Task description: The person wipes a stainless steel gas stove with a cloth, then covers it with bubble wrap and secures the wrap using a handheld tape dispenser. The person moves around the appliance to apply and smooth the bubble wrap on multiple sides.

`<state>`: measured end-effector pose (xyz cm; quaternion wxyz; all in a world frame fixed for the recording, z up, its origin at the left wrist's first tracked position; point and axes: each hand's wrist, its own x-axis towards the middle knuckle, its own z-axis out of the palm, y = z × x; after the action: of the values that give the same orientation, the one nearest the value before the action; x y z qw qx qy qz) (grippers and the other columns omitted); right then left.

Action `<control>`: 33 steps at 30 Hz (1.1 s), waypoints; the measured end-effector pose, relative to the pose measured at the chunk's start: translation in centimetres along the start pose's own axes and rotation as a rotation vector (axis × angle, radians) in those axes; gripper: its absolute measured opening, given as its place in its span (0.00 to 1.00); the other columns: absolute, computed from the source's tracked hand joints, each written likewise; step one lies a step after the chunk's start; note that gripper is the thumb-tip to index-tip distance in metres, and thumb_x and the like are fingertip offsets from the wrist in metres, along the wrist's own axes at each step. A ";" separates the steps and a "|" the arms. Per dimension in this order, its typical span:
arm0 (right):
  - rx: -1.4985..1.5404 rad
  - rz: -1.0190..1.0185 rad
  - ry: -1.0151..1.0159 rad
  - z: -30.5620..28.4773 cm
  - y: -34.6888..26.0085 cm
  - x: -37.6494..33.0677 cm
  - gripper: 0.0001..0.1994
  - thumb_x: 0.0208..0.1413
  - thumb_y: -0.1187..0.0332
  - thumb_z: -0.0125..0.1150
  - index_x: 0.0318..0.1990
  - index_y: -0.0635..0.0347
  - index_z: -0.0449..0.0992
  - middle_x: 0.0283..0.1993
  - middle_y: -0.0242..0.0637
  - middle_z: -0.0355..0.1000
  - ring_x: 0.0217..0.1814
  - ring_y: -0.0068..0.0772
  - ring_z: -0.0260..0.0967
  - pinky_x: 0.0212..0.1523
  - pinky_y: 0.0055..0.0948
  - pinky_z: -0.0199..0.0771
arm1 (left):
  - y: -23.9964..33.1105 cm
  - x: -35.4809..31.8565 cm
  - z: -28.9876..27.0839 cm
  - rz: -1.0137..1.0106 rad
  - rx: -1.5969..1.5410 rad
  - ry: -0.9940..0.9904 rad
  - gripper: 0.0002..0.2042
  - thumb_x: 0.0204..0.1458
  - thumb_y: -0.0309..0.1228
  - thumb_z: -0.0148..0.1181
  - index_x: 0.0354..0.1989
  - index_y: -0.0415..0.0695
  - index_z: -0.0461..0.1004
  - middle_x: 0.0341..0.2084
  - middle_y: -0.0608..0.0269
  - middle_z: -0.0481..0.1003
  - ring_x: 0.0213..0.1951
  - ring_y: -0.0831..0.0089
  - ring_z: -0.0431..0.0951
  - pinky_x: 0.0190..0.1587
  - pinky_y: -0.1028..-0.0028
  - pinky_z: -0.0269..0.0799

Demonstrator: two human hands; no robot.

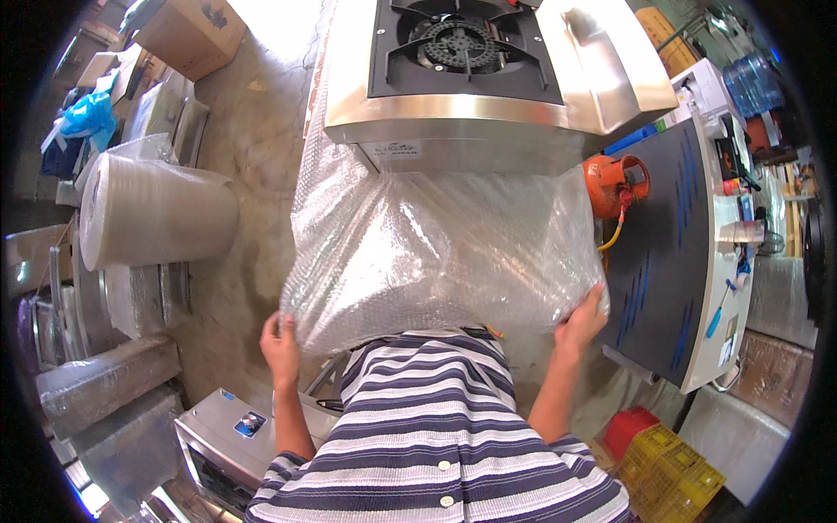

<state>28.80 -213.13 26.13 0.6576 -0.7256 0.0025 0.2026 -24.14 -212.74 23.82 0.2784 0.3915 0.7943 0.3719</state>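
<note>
A wide sheet of clear bubble wrap (436, 253) stretches between my two hands, close in front of my striped shirt. My left hand (280, 347) pinches its near left corner. At the near right corner, my right hand (582, 321) is closed on the sheet's edge. The far part of the wrap reaches the stainless steel gas stove (471, 109) and runs up along its left side. On the stove's black top sits a round burner (458, 44) under a pan support. How the wrap lies beneath the stove is hidden.
A large roll of bubble wrap (166, 213) stands at the left, near wrapped panels and a cardboard box (192, 35). Right of the stove are an orange gas cylinder (610, 185) with a yellow hose and a dark-topped table (667, 253). A yellow crate (671, 475) lies lower right.
</note>
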 end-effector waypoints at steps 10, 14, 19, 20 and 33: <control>0.636 0.084 -0.614 18.5 -14.2 4.5 0.11 0.68 0.68 0.53 0.43 0.69 0.75 0.42 0.47 0.79 0.40 0.43 0.82 0.43 0.45 0.88 | 8.6 19.8 -2.4 -0.166 -1.199 -0.141 0.16 0.67 0.30 0.53 0.61 0.41 0.68 0.39 0.60 0.76 0.35 0.75 0.78 0.35 0.77 0.77; 0.664 -0.035 -0.540 21.5 -15.6 5.5 0.13 0.70 0.69 0.48 0.45 0.75 0.71 0.44 0.56 0.79 0.42 0.53 0.83 0.47 0.49 0.90 | 19.7 17.6 4.0 -0.226 -1.108 0.456 0.21 0.66 0.36 0.56 0.64 0.41 0.64 0.57 0.49 0.69 0.56 0.62 0.73 0.59 0.61 0.71; 0.553 -0.040 -0.485 26.9 -15.5 3.2 0.16 0.70 0.68 0.48 0.49 0.79 0.71 0.47 0.60 0.78 0.45 0.55 0.82 0.49 0.48 0.89 | 23.9 11.0 8.4 0.991 -0.083 0.568 0.34 0.59 0.45 0.66 0.66 0.37 0.60 0.60 0.48 0.64 0.62 0.53 0.66 0.64 0.52 0.62; 0.522 -0.043 -0.539 26.7 -14.7 4.5 0.17 0.70 0.67 0.48 0.50 0.78 0.73 0.49 0.59 0.78 0.49 0.53 0.81 0.54 0.44 0.87 | 25.5 9.6 8.9 0.994 0.053 0.397 0.36 0.54 0.45 0.71 0.65 0.40 0.60 0.59 0.48 0.65 0.62 0.52 0.66 0.63 0.51 0.62; -0.211 -0.232 -0.358 27.0 -15.7 11.1 0.36 0.66 0.40 0.46 0.47 0.75 0.79 0.49 0.53 0.81 0.49 0.42 0.80 0.56 0.34 0.79 | 36.2 13.1 28.9 1.109 0.004 0.028 0.09 0.44 0.36 0.62 0.30 0.48 0.85 0.28 0.66 0.80 0.41 0.62 0.78 0.51 0.59 0.65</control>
<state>35.40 -182.33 36.34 0.5871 -0.7382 -0.2185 0.2503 5.00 -176.06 34.67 0.0296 0.7466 0.4736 0.4662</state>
